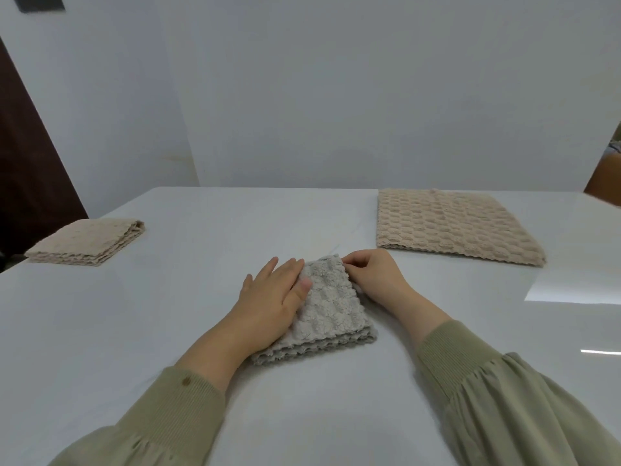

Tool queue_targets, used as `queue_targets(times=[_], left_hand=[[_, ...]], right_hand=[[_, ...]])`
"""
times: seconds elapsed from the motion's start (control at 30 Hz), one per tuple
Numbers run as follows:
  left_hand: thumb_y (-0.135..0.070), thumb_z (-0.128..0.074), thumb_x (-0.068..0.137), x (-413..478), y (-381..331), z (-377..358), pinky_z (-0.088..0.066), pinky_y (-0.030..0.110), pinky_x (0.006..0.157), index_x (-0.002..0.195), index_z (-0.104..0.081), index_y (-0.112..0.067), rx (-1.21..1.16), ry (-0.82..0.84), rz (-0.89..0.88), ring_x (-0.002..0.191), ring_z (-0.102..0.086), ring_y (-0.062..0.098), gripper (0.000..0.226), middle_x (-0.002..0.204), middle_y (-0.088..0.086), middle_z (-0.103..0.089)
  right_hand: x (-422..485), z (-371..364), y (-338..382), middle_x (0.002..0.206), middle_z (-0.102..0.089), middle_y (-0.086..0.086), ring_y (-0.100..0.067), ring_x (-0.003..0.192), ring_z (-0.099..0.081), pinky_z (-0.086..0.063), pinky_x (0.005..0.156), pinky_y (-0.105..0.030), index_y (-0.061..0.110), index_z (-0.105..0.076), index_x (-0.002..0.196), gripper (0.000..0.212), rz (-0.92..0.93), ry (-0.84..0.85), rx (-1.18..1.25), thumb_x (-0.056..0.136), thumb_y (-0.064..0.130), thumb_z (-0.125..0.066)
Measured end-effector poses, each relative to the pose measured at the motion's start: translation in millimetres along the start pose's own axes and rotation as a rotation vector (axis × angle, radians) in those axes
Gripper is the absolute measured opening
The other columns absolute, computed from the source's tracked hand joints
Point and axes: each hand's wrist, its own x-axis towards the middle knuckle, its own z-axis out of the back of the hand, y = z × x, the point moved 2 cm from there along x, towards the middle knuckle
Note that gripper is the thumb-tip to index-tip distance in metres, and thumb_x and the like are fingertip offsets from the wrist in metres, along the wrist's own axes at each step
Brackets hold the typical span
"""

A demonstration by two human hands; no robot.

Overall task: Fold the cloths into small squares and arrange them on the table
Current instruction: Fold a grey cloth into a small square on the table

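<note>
A grey waffle-textured cloth (pixel 331 311) lies folded into a small layered square in the middle of the white table (pixel 168 331). My left hand (pixel 272 297) rests flat on its left half, fingers spread and pressing down. My right hand (pixel 373 277) pinches the cloth's far right corner between thumb and fingers. A beige cloth folded into a small square (pixel 87 242) sits at the table's far left. A larger beige cloth (pixel 450 225), spread wide and flat, lies at the far right.
A white wall stands right behind the table's far edge. A dark brown panel (pixel 27 163) rises at the left beyond the table. Something brown shows past the table's right corner (pixel 605 176). Green sleeves cover both forearms.
</note>
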Motion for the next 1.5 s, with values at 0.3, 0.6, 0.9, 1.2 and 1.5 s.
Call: queue_targets(times=[0.3,0.6,0.9,1.2,1.5], left_hand=[[-0.056,-0.008,0.095,1.7,-9.8,-13.4,0.008,0.052,0.116,0.150,0.003,-0.029,0.332,0.069,0.055,0.145,0.015,0.015,0.062,0.159,-0.009,0.007],[-0.041,-0.016,0.101,-5.0,1.8,-9.7,0.006,0.050,0.116,0.151,-0.001,-0.027,0.264,0.079,0.068,0.144,0.016,0.015,0.054,0.159,-0.009,0.009],[-0.044,-0.013,0.100,-16.1,14.2,-7.5,0.006,0.048,0.117,0.150,0.007,-0.021,0.338,0.121,0.101,0.144,0.019,0.017,0.059,0.158,-0.004,0.015],[-0.045,-0.021,0.099,-19.0,20.3,-4.9,-0.002,0.041,0.118,0.151,-0.003,-0.020,0.251,0.085,0.080,0.146,0.002,0.014,0.060,0.160,-0.003,0.001],[-0.029,-0.061,0.079,-43.0,1.6,9.1,-0.040,0.023,0.086,0.097,-0.062,-0.017,0.007,-0.386,-0.339,0.097,-0.048,0.012,0.022,0.104,-0.004,-0.053]], right_hand=[[-6.6,-1.2,12.5,0.099,-0.069,0.003,-0.014,0.099,-0.060,-0.042,0.084,-0.023,0.016,-0.071,0.099,0.021,0.045,-0.251,-0.181,0.092,0.017,-0.050],[-39.7,-22.2,17.2,0.144,-0.043,0.001,-0.017,0.140,-0.027,-0.010,0.116,-0.044,0.018,-0.037,0.141,0.043,0.153,0.241,-0.834,0.101,0.029,-0.026],[-40.3,-45.2,26.2,0.155,-0.023,0.001,-0.016,0.144,-0.014,-0.009,0.118,-0.041,0.019,-0.027,0.146,0.047,0.320,0.195,-0.796,0.101,0.035,-0.023],[-41.5,-40.5,10.0,0.157,-0.018,0.003,-0.015,0.144,-0.012,-0.006,0.116,-0.046,0.024,-0.021,0.148,0.054,0.117,0.254,-0.829,0.098,0.044,-0.023],[-78.1,0.0,16.6,0.136,-0.043,0.005,-0.010,0.126,-0.039,-0.027,0.101,-0.021,0.019,-0.042,0.134,0.040,0.193,0.063,-0.353,0.096,0.031,-0.046]])
